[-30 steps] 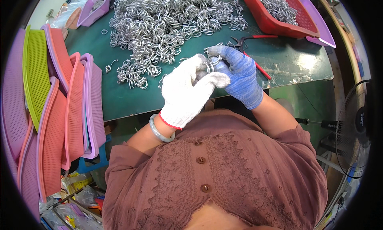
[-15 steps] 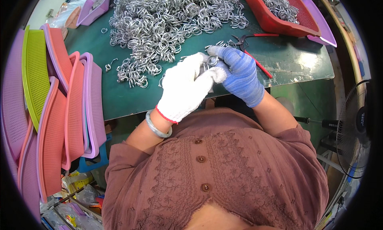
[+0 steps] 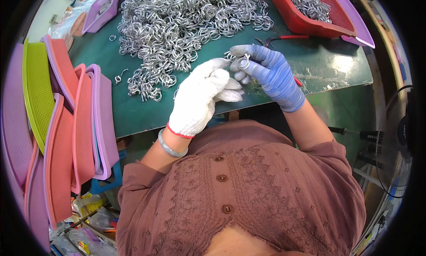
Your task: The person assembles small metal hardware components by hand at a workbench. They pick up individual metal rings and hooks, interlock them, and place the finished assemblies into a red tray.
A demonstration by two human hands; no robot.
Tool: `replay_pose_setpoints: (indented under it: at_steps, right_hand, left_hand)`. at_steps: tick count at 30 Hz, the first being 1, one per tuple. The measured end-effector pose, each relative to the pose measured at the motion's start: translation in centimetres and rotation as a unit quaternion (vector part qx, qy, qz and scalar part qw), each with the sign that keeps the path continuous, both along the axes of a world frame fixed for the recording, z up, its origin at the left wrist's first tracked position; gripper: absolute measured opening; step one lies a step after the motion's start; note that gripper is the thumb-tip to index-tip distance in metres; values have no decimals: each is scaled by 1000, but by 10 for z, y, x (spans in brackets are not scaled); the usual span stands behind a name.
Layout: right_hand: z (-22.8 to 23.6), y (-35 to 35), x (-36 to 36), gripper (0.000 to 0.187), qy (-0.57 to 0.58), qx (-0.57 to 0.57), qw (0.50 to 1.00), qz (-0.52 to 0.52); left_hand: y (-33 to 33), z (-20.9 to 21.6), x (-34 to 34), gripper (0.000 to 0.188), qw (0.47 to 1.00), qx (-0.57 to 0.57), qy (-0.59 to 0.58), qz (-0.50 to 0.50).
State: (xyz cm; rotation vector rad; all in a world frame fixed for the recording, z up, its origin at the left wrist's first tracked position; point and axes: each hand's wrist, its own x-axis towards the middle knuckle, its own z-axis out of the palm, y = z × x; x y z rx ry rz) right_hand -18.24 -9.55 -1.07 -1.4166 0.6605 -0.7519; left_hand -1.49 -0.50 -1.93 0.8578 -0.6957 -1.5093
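My right hand [image 3: 276, 76], in a blue knitted glove, pinches a small silvery metal ring [image 3: 243, 62] between thumb and fingers above the table's near edge. More metal rings [image 3: 229, 56] lie just behind its fingertips, partly hidden by them. Beside it, my left hand [image 3: 199, 96] wears a white knitted glove with a red cuff edge. Its fingers stretch toward the right hand, slightly apart, and nothing shows in them. A large heap of silvery rings [image 3: 177, 29] spreads over the green table [image 3: 146, 114] beyond both hands.
Red-handled pliers [image 3: 293, 37] lie behind my right hand, partly covered by it. A red basket [image 3: 306, 25] of metal pieces stands far right, a purple basket [image 3: 101, 12] far left. Stacked pink, purple and green baskets [image 3: 62, 154] crowd the left side. A fan [image 3: 395, 140] is at right.
My hands have drawn apart: the left moved slightly left and its fingers straightened, while the right shifted a little to the right, keeping the metal ring.
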Motion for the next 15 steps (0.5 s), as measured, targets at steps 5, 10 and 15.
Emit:
replay_pose_setpoints:
  at_steps: [5, 10, 15]
  right_hand:
    - [-8, 5, 2, 30, 93, -299, 945, -90]
    - [-12, 2, 2, 46, 102, -503, 853, -93]
    - [-12, 5, 4, 44, 91, -541, 833, -75]
  left_hand:
    - [0, 5, 0, 48, 996, 50, 73, -11]
    - [-4, 8, -3, 44, 990, 114, 35, -76]
    - [-4, 3, -5, 36, 973, 122, 154, -123]
